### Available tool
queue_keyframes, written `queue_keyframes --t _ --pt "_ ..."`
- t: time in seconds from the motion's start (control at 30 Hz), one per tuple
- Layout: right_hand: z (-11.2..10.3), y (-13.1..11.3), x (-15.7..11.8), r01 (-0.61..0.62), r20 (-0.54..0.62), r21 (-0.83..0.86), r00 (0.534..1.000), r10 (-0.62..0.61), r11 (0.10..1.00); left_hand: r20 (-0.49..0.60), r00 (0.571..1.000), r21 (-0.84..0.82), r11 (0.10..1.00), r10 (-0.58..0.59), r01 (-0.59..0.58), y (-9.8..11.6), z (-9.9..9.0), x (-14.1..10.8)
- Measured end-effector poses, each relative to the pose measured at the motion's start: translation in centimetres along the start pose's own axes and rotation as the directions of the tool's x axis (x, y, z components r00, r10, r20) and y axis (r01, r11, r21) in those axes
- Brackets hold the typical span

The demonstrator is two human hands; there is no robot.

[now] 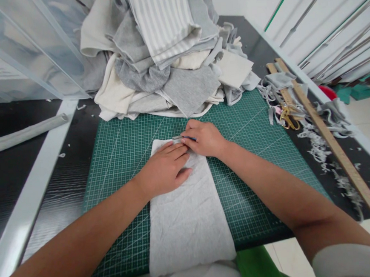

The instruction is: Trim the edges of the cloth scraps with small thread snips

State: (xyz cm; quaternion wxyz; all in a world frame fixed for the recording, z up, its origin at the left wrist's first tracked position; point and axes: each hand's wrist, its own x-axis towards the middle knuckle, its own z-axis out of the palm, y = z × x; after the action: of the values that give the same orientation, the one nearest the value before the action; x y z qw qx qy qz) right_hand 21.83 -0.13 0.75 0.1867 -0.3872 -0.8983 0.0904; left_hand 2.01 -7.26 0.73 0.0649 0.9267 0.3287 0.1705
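Observation:
A light grey strip of fabric (188, 223) lies lengthwise on the green cutting mat (119, 160), its near end hanging at the mat's front edge. My left hand (164, 168) rests flat on the far part of this strip, fingers stretched out toward the right. Just beyond it, my right hand (204, 139) is closed round a slim tool with a blue handle and metal tip (189, 137). The tip points left, along the strip's far edge. My right fingers touch or nearly touch the left fingertips; what lies beneath them is hidden.
A high heap of grey, cream and striped fabric (193, 86) covers the back of the mat. Along the right lie a wooden ruler (333, 148), gold-handled scissors (288, 119) and fabric scraps (316, 145). Clear plastic bins (53, 59) and a rolled fabric (24, 136) are left.

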Motion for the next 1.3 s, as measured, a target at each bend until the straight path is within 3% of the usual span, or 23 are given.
queue_keyframes --t 1.3 --pt "0.37 0.07 0.33 -0.021 -0.007 0.084 1.000 0.022 0.996 0.012 1.000 0.008 1.000 -0.006 0.006 -0.01 -0.06 0.07"
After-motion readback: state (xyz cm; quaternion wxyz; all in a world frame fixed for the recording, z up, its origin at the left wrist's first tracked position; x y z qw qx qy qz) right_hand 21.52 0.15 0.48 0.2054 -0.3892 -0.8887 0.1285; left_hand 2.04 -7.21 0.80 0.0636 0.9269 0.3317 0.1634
